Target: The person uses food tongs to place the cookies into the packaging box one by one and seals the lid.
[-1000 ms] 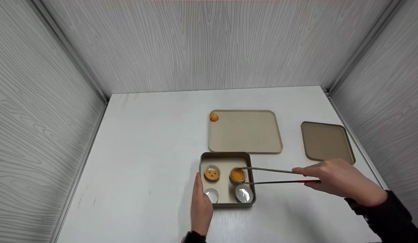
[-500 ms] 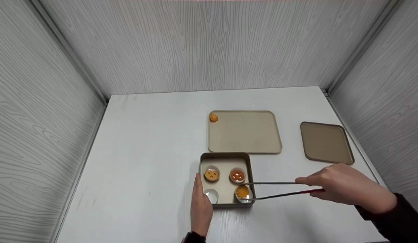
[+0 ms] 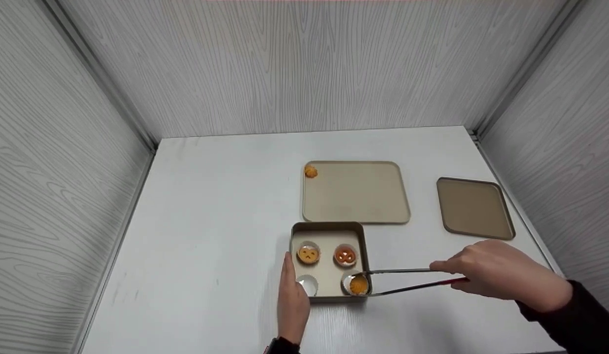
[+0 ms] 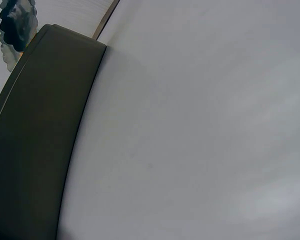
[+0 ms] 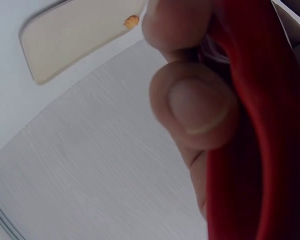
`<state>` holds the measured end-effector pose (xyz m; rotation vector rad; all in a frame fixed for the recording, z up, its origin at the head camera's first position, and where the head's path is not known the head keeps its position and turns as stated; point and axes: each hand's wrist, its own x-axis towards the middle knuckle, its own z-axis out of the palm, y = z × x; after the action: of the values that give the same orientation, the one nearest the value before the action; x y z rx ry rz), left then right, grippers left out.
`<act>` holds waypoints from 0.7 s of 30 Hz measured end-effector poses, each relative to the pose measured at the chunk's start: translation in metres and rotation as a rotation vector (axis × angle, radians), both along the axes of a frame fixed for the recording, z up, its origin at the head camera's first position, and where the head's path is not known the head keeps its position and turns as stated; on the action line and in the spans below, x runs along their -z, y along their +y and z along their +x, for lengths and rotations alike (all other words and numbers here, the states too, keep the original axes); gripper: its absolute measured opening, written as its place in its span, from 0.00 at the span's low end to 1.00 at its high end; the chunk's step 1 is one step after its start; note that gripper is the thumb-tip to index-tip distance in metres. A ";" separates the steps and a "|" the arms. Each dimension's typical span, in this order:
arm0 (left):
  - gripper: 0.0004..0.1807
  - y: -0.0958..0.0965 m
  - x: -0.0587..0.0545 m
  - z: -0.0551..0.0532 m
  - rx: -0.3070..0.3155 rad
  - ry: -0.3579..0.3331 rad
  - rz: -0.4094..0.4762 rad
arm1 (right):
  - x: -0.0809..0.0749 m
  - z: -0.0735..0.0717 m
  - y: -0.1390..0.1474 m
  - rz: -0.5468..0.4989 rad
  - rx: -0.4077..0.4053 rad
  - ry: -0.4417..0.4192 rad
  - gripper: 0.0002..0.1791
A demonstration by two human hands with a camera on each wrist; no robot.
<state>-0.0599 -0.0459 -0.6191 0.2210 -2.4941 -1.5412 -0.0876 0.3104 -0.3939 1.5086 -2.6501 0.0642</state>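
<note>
- Orange pastry (image 3: 359,284) sits in the near-right cup (image 3: 347,282) of the square tin (image 3: 327,237), between the tongs' tips.
- Right hand (image 3: 501,270) grips the tongs (image 3: 400,271).
- Left hand (image 3: 292,302), fingers straight, rests against the tin's left side.
- Beyond: beige tray (image 3: 356,192).

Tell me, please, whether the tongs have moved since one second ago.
Yes: against the square tin, the tongs have shifted toward its near edge, to the front right cup.

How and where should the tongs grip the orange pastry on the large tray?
Probably by its near and far sides, tongs reaching in from the right: the pastry is small and rounded, close to the left rim of the large tray, whose surface lies bare to the right.
</note>
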 end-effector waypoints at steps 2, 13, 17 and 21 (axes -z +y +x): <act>0.35 0.000 0.001 0.000 -0.002 0.004 -0.001 | 0.000 -0.001 -0.003 0.030 0.012 -0.004 0.24; 0.34 0.000 0.001 0.000 0.005 0.014 0.003 | 0.004 -0.005 -0.016 0.113 0.040 -0.037 0.21; 0.34 0.000 0.001 0.000 0.003 0.012 0.000 | 0.006 -0.006 -0.017 0.117 0.049 -0.052 0.21; 0.34 0.000 0.002 0.000 0.005 0.012 0.002 | 0.007 -0.007 -0.018 0.128 0.064 -0.072 0.20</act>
<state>-0.0604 -0.0461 -0.6208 0.2053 -2.4857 -1.5421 -0.0946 0.2923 -0.4006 1.4830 -2.8062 -0.0575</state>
